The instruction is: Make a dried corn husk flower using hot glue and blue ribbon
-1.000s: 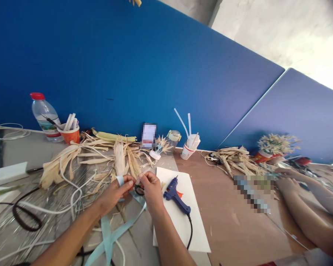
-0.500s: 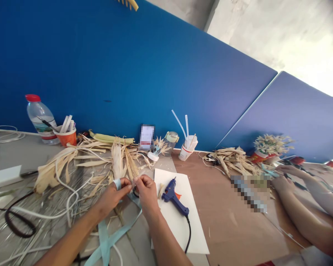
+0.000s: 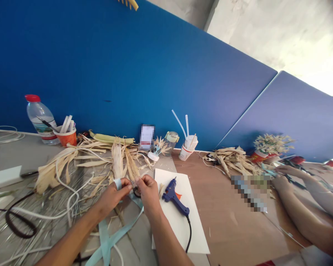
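My left hand [image 3: 119,190] is closed in a pinch, with a light blue ribbon [image 3: 108,240] looped over its fingers. Close beside it, my right hand [image 3: 147,190] is also pinched, its fingertips almost meeting those of the left. Between and just under the fingertips shows a small dark curved piece [image 3: 136,191], too hidden to name. The ribbon runs below both hands and its tails cross on the table. Dry corn husks [image 3: 117,160] lie right behind the hands. A blue glue gun [image 3: 175,197] rests on a white sheet [image 3: 195,229] to the right.
White cord [image 3: 58,214] and a black cable [image 3: 19,231] loop at left. A bottle [image 3: 41,120], an orange cup [image 3: 66,137], a jar [image 3: 171,142] and a white cup [image 3: 185,152] stand along the blue partition [image 3: 100,66]. Another person's hands [image 3: 284,181] are at far right.
My right hand has shifted slightly to the right, and the gap at the fingertips is a little wider, so more of the dark curved piece shows. My left hand stays about where it was.
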Available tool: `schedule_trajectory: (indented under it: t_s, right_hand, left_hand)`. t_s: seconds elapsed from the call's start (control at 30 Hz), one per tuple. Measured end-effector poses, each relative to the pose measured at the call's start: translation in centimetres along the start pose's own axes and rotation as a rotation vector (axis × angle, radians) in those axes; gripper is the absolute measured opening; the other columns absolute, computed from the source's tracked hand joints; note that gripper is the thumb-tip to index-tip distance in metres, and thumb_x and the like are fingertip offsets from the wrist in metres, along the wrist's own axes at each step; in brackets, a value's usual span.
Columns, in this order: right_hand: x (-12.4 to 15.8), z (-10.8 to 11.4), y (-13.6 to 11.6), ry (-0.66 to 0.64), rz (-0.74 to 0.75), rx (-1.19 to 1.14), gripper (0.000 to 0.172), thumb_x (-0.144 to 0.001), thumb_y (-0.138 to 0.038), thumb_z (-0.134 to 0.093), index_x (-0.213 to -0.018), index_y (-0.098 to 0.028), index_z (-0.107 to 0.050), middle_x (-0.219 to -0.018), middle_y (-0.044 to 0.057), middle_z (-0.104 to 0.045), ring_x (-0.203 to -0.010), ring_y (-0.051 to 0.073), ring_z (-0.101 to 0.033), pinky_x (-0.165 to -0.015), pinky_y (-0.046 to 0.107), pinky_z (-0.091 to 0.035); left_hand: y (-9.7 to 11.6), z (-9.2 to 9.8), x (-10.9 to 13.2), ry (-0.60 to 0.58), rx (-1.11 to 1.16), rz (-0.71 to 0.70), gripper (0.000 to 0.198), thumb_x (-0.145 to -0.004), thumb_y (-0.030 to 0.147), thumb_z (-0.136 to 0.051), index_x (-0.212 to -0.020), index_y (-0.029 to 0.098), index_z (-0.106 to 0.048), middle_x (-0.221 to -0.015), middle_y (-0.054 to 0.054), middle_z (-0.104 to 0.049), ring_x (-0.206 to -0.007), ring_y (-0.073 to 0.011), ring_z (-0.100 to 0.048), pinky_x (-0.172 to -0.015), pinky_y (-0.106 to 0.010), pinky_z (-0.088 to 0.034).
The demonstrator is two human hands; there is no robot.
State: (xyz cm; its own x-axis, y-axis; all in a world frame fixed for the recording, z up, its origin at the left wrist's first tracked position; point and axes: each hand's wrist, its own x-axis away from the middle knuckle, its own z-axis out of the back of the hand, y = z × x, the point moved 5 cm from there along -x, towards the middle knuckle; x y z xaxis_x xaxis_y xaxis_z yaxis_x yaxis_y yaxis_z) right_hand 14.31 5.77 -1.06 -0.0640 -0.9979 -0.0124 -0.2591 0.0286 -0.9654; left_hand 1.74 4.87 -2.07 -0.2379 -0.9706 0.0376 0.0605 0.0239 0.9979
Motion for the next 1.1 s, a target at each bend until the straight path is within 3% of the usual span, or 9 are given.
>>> schedule_trajectory:
  t_s: [0.13,0.23,0.37,0.53,0.67,0.87,1.0,1.1]
  right_hand:
    - [-0.1,0.2,-0.1,-0.028,-0.043,-0.157,0.025,-0.067,-0.033,-0.068,-0.056,-0.018,-0.052,-0.045,-0.008,-0.041,-0.042,0.006,-0.03,-0.044,0.02,-0.026]
    - [0.0,-0.3,-0.4,-0.121,-0.012,-0.219,0.02,-0.066,-0.03,-0.071,-0.057,-0.018,-0.058,-0.056,-0.004,-0.05,-0.049,0.007,-0.039,-0.05,0.02,-0.032]
    - [0.7,-1.1,-1.0,-0.256,-0.024,-0.193,0.013,-0.064,-0.03,-0.074,-0.063,-0.019,-0.067,-0.085,0.001,-0.061,-0.062,0.01,-0.05,-0.059,0.023,-0.041]
    - [1.3,-1.7,-1.6,-0.331,-0.059,-0.152,0.014,-0.064,-0.031,-0.074,-0.06,-0.019,-0.069,-0.094,0.003,-0.065,-0.068,0.013,-0.055,-0.065,0.025,-0.046]
    - [1.4,-1.8,-1.8,-0.359,-0.039,-0.097,0.015,-0.064,-0.031,-0.074,-0.056,-0.019,-0.068,-0.091,0.004,-0.066,-0.073,0.015,-0.057,-0.068,0.026,-0.046]
    - [1.4,-1.9,-2.0,-0.361,0.019,-0.046,0.018,-0.063,-0.035,-0.073,-0.055,-0.02,-0.067,-0.082,0.004,-0.067,-0.077,0.017,-0.059,-0.077,0.029,-0.045]
    - [1.2,-1.8,-1.8,-0.32,0.024,-0.038,0.023,-0.063,-0.035,-0.072,-0.05,-0.019,-0.062,-0.063,0.001,-0.061,-0.061,0.014,-0.053,-0.061,0.026,-0.042]
    - [0.8,-1.4,-1.3,-0.243,-0.007,-0.094,0.024,-0.066,-0.032,-0.069,-0.049,-0.018,-0.059,-0.053,-0.002,-0.055,-0.05,0.01,-0.043,-0.053,0.023,-0.036]
  left_hand:
    - [-0.2,-0.1,-0.1,-0.005,0.015,0.014,0.032,-0.079,0.047,-0.056,-0.068,0.018,-0.05,-0.056,0.007,-0.035,-0.052,-0.0099,-0.029,-0.049,-0.024,-0.024]
    - [0.0,-0.2,0.0,-0.008,0.013,0.015,0.035,-0.078,0.049,-0.057,-0.065,0.018,-0.049,-0.054,0.007,-0.033,-0.052,-0.0099,-0.028,-0.049,-0.025,-0.023]
    - [0.3,-0.5,0.2,-0.025,0.007,0.03,0.04,-0.077,0.055,-0.056,-0.066,0.018,-0.05,-0.054,0.006,-0.03,-0.052,-0.0103,-0.026,-0.049,-0.025,-0.021]
    - [0.0,-0.8,0.5,-0.076,0.005,0.026,0.045,-0.074,0.061,-0.056,-0.077,0.017,-0.056,-0.058,0.005,-0.033,-0.055,-0.011,-0.026,-0.049,-0.025,-0.022]
    - [0.0,-0.9,0.5,-0.084,0.03,0.01,0.046,-0.069,0.062,-0.061,-0.076,0.017,-0.058,-0.058,0.004,-0.039,-0.055,-0.0114,-0.03,-0.049,-0.024,-0.027]
    - [0.1,-1.0,0.7,-0.076,0.014,0.04,0.028,-0.063,0.042,-0.072,-0.076,0.018,-0.063,-0.069,0.0,-0.057,-0.065,-0.0165,-0.046,-0.056,-0.024,-0.037]
    - [0.3,-1.2,0.7,-0.103,-0.021,0.062,0.024,-0.066,0.04,-0.068,-0.065,0.017,-0.061,-0.056,0.002,-0.05,-0.058,-0.015,-0.043,-0.053,-0.025,-0.034]
    - [1.2,-0.9,0.6,-0.044,-0.009,0.001,0.027,-0.071,0.044,-0.065,-0.072,0.017,-0.061,-0.058,0.003,-0.048,-0.054,-0.0129,-0.039,-0.05,-0.024,-0.031]
